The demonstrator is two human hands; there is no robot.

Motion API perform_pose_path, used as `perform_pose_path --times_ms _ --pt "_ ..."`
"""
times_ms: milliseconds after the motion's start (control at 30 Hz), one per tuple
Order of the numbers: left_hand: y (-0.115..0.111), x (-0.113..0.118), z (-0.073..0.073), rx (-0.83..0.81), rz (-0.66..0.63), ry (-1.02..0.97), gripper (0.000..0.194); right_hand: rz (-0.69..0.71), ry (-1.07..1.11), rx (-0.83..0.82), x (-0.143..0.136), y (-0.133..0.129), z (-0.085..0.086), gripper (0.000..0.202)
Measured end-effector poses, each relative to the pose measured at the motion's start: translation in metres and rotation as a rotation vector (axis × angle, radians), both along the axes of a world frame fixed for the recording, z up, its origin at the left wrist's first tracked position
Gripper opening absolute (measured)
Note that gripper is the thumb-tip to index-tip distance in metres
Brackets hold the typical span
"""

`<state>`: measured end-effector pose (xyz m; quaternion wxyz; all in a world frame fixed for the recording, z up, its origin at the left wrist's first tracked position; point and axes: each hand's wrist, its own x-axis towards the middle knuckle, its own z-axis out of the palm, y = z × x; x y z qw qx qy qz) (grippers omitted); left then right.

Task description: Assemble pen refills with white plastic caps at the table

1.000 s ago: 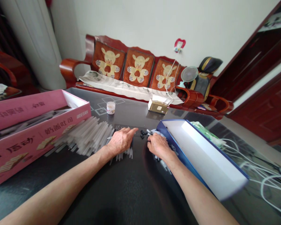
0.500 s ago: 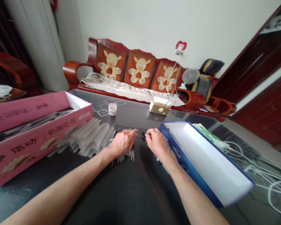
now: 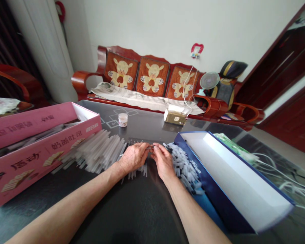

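Note:
Over the dark table [image 3: 132, 217], my left hand [image 3: 135, 156] and my right hand [image 3: 164, 162] meet at the fingertips. Both are pinched closed around something small and dark, too small to name. Left of my left hand lies a heap of translucent white tubes [image 3: 99, 150], and shorter thin pieces [image 3: 137, 172] stick out beneath that hand. Beside my right hand is a pile of short white pieces with some dark ends [image 3: 186, 167]. It lies against an open blue box [image 3: 226, 173] with a white inside.
A pink box [image 3: 53, 145] holding tubes stands at the left. Farther back are a small jar [image 3: 122, 120] and a tissue box [image 3: 175, 117]. A green packet [image 3: 235, 147] and white cables [image 3: 269, 166] lie right of the blue box. Behind the table stands a sofa [image 3: 86, 81].
My right hand has moved left, its fingertips now meeting those of my left hand. The pile of short white pieces beside it shows more fully. The view has shifted slightly.

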<state>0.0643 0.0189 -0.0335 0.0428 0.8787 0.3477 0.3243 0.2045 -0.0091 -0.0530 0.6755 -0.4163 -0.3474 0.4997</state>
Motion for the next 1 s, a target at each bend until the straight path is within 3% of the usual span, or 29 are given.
perform_pose_path --times_ms 300,867,1000 --pt "0.0007 0.0011 -0.0057 0.000 -0.002 0.015 0.020 0.031 0.058 0.006 -0.0016 0.0023 -0.0032 0.021" --pt "0.0007 0.0009 -0.0029 0.018 0.016 0.036 0.022 0.052 0.015 -0.006 -0.0027 0.0002 0.0010 0.024" --pt "-0.0010 0.0000 0.0001 0.069 0.082 0.081 0.025 0.045 0.013 -0.004 -0.0029 0.0002 0.0004 0.024"
